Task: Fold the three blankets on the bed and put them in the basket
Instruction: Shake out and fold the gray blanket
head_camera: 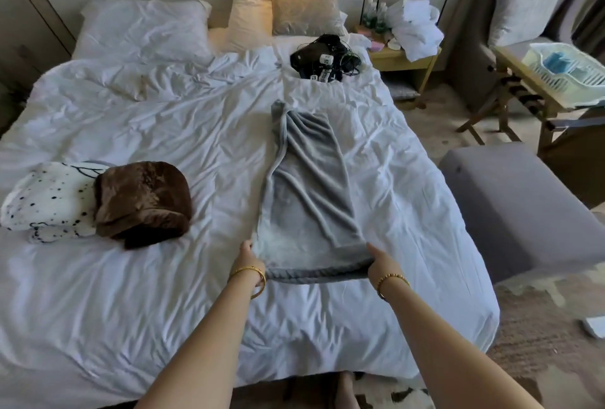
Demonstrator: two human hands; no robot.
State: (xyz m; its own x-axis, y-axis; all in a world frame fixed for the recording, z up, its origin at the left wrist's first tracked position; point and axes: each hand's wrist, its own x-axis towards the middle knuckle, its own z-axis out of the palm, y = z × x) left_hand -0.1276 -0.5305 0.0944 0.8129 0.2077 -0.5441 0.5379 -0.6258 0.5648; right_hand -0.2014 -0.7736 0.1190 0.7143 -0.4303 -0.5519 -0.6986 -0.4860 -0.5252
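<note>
Grey blanket point(307, 186) lengthwise up the bed point(163, 277), near end in both hands.

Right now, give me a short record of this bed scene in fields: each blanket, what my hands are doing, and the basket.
grey blanket: laid out as a long strip on the white bed, near end held up
left hand: grips the near left corner of the grey blanket
right hand: grips the near right corner
brown blanket: bundled, lying to the left on the bed
white spotted blanket: bundled, touching the brown one
white basket: on a wooden stand right of the bed, no blanket in it
</note>
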